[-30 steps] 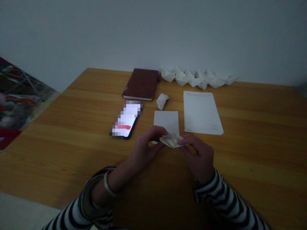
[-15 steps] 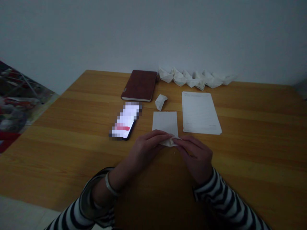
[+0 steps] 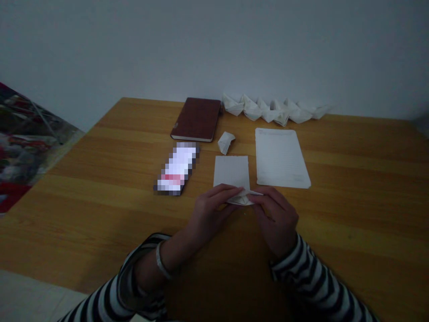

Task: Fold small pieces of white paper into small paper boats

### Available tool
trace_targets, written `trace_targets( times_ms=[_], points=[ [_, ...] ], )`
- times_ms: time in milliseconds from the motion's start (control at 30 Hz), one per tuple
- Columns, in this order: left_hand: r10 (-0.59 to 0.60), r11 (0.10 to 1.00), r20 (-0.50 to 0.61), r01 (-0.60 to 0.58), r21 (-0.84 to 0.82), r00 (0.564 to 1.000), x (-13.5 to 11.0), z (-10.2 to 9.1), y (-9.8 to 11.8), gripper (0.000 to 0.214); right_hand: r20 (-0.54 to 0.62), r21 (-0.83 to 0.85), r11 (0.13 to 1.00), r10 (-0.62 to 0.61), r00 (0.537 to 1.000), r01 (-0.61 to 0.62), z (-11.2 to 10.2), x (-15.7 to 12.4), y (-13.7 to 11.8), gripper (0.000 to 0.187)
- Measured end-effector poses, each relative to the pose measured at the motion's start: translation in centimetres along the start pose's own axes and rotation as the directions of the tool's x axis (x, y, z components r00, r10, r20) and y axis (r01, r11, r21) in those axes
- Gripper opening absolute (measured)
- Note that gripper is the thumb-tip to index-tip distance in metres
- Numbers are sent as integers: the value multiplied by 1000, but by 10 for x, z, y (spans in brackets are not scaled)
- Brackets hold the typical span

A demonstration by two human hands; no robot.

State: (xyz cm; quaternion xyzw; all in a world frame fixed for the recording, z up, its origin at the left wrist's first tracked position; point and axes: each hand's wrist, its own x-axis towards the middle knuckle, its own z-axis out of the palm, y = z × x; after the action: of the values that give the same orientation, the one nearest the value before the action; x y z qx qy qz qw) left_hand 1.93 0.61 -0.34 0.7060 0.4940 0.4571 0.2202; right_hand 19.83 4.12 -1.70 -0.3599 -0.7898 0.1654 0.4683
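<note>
A pale wall stands behind a wooden table (image 3: 100,201) with warm yellow colour, and a colourful cloth (image 3: 23,152) lies beyond the table's left edge.

Near the middle of the table's near part, a folded paper piece (image 3: 239,200) is held just above the wood. The left hand (image 3: 211,210) and the right hand (image 3: 276,219) hold it from both sides. The left fingers (image 3: 228,190) and the right fingers (image 3: 264,194) are bent and grasp its edges, so much of the paper is hidden.

Just farther is a square paper sheet (image 3: 231,172), and the left fingers are over its near edge. To its right lies a stack of lined paper (image 3: 280,157). A small folded paper (image 3: 225,142) sits beyond the square sheet. On the left are a phone (image 3: 176,169), its lit screen blurred, and a brown notebook (image 3: 197,119). Along the far edge stands a row of paper boats (image 3: 273,109).
</note>
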Motion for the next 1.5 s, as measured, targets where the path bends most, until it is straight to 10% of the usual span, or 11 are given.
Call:
trace_targets(
  times_ms=[367, 600, 900, 1333, 1500],
  points=[
    [-127, 978, -37, 119, -174, 991, 3, -1, 1, 18, 62, 177, 969, 164, 985, -172, 4, 2, 1, 12],
    [-509, 813, -20, 473, -339, 861, 7, 3, 4, 5, 52, 339, 818, 477, 877, -465, 10, 0, -4, 5],
    [-474, 867, 58, 477, -141, 878, 7, 0, -7, 5, 21, 254, 825, 517, 855, -505, 10, -2, 1, 8],
    [-665, 533, 244, 678, -506, 706, 15, -3, -6, 40, 267, 550, 491, 663, 699, -676, 15, 6, -10, 28],
    [-585, 533, 312, 645, -548, 748, 12, -2, -10, 33, 279, 536, 530, 623, 730, -657, 12, 9, -5, 21]
  ],
)
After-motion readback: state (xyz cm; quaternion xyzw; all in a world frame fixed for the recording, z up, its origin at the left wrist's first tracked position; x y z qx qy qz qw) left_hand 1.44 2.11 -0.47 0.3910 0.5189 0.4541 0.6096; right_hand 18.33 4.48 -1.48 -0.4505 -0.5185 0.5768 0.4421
